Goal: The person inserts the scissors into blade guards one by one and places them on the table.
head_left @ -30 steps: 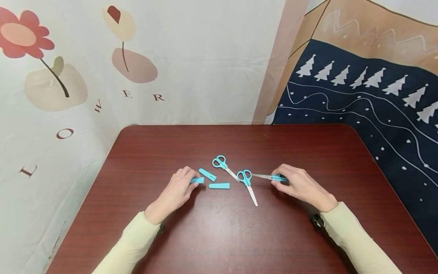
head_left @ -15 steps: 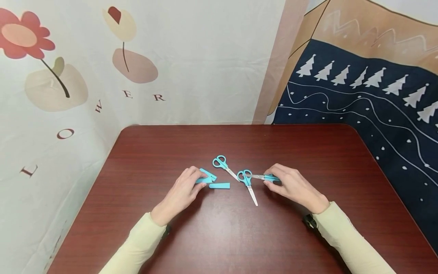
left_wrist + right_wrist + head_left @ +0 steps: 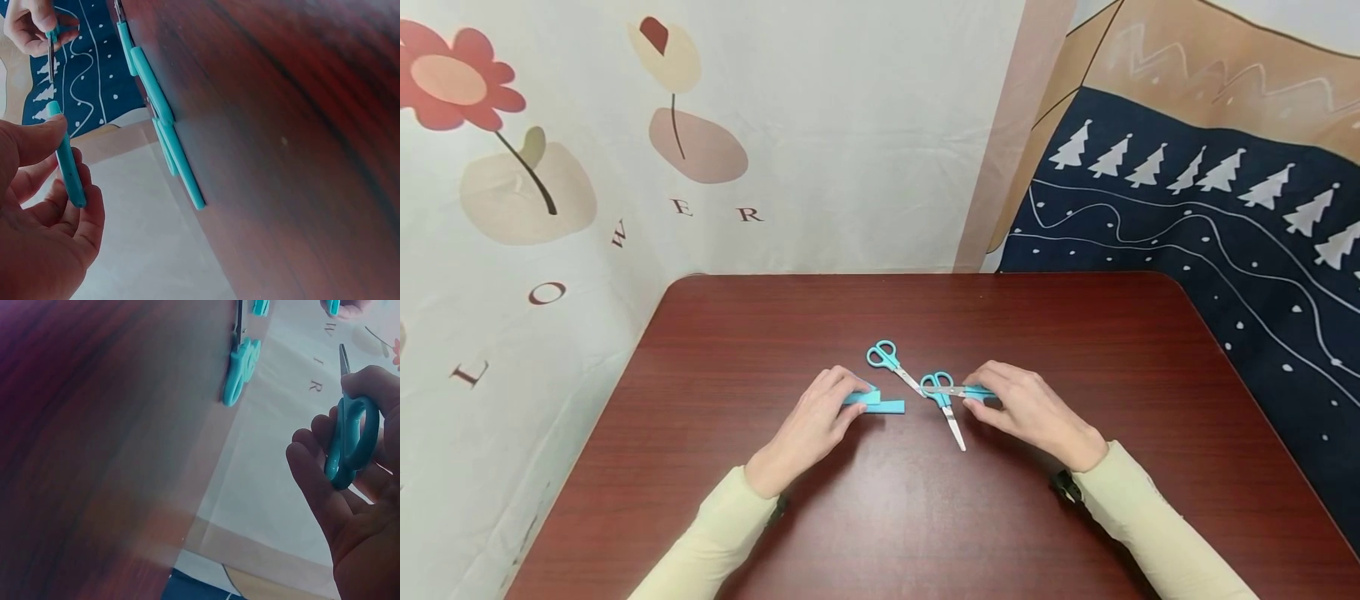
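My left hand (image 3: 812,421) pinches a turquoise scissors blade cover (image 3: 70,167) between thumb and fingers, raised off the table in the left wrist view. My right hand (image 3: 1030,408) holds a pair of scissors (image 3: 336,456) by its turquoise handles, blades shut and pointing left towards the cover. A gap separates blade tip and cover. Below the held blades lies a second pair of scissors (image 3: 953,429), its handles near the tip of a third pair (image 3: 883,357). One loose cover (image 3: 891,407) lies beside my left hand; another is mostly hidden behind that hand.
Everything loose lies on a dark red-brown table (image 3: 880,533) with rounded far corners. A pale printed cloth (image 3: 850,167) hangs behind it, and a navy cloth with white trees (image 3: 1187,217) hangs at the right.
Both hands have moved inwards, bringing the held cover and the held scissors nearer each other. The left hand now hides most of one loose cover. The two lying scissors have stayed put.
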The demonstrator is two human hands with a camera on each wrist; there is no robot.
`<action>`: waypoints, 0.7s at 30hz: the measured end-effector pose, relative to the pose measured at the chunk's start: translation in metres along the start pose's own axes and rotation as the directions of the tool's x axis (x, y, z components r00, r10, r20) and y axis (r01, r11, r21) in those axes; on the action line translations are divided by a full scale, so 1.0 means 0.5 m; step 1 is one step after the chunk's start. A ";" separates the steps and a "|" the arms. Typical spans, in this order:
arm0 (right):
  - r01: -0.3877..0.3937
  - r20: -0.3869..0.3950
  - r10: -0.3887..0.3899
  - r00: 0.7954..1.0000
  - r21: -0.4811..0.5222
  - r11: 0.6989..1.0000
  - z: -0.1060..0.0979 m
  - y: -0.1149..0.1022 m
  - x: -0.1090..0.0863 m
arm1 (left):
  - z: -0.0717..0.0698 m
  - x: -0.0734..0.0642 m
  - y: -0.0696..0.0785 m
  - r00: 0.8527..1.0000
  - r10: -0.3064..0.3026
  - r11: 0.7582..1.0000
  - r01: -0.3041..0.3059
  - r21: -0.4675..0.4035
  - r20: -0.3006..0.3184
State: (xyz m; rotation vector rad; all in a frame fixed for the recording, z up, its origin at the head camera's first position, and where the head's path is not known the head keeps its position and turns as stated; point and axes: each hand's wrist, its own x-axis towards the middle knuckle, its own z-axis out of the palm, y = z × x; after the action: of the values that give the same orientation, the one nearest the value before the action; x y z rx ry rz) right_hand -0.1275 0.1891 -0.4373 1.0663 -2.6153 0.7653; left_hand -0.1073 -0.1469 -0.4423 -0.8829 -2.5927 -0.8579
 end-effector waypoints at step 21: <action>0.052 0.012 -0.052 0.999 0.020 0.998 0.023 -0.034 0.015 | 0.024 0.008 0.012 0.999 0.045 0.999 -0.046 -0.023 -0.030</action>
State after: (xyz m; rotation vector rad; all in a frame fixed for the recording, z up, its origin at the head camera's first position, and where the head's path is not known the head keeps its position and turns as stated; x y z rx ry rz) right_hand -0.1208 0.1682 -0.4377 1.1429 -2.5845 0.7769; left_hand -0.1072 -0.1339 -0.4471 -0.9250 -2.5325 -0.8845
